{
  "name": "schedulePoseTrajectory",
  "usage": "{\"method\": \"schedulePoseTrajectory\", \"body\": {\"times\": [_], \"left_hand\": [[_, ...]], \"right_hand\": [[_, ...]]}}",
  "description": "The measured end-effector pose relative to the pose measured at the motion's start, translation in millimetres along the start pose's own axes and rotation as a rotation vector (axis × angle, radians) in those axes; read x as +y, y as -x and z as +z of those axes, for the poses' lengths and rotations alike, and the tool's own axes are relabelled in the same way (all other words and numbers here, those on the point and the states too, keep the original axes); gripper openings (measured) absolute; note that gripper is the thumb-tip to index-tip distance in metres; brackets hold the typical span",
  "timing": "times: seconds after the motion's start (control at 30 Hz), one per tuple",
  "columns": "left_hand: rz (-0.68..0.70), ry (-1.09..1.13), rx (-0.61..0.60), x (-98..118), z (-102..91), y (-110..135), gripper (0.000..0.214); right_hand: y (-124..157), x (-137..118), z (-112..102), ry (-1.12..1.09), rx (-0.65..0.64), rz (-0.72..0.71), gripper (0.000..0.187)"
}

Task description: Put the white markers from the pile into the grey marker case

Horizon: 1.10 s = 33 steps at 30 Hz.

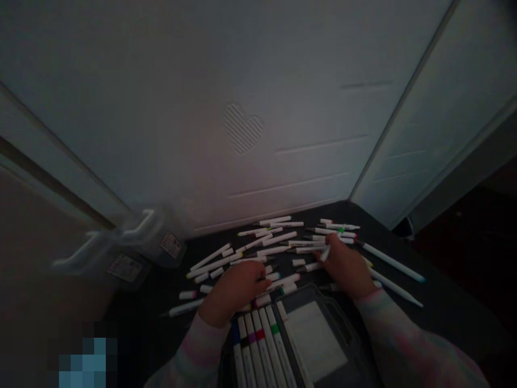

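My right hand [347,267] is closed around a white marker [325,252], which tilts up between thumb and fingers; a green part [341,230] shows just beyond the fingertips and seems to belong to it. Over the near side of the loose markers, my left hand [238,285] has its fingers curled toward the thumb; whatever is between them is too dark to make out. Many white markers [277,250] and short caps [188,295] with coloured ends lie scattered around both hands. Closest to me is a clear plastic case [351,328], holding a row of upright white markers [262,345] with coloured bands.
Two clear containers with handles and labels [125,268] stand at the left. A white panel [242,129] with an embossed heart rises behind the dark tabletop [448,318]. Long white markers [393,261] lie near the right side.
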<state>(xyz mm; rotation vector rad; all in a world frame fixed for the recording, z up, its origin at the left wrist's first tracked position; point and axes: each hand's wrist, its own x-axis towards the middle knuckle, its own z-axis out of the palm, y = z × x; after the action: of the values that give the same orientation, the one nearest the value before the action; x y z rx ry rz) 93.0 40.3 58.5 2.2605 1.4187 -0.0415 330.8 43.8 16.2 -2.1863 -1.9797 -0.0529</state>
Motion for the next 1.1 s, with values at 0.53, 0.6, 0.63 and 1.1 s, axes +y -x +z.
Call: {"method": "schedulePoseTrajectory", "body": {"times": [0.53,0.6,0.63,1.1], "left_hand": [[-0.008,0.153,0.136,3,-17.7,22,0.025],[-0.01,0.154,0.133,3,-16.8,22,0.026],[-0.014,0.153,0.13,3,-16.0,21,0.027],[0.11,0.211,0.327,5,-2.4,2,0.025]], "right_hand": [[-2,-4,17,-0.462,0.097,-0.022,0.008],[-2,-2,20,-0.513,0.113,-0.023,0.009],[-3,-2,21,-0.529,0.12,-0.025,0.009],[-8,-6,18,-1.015,0.25,0.007,0.011]]}}
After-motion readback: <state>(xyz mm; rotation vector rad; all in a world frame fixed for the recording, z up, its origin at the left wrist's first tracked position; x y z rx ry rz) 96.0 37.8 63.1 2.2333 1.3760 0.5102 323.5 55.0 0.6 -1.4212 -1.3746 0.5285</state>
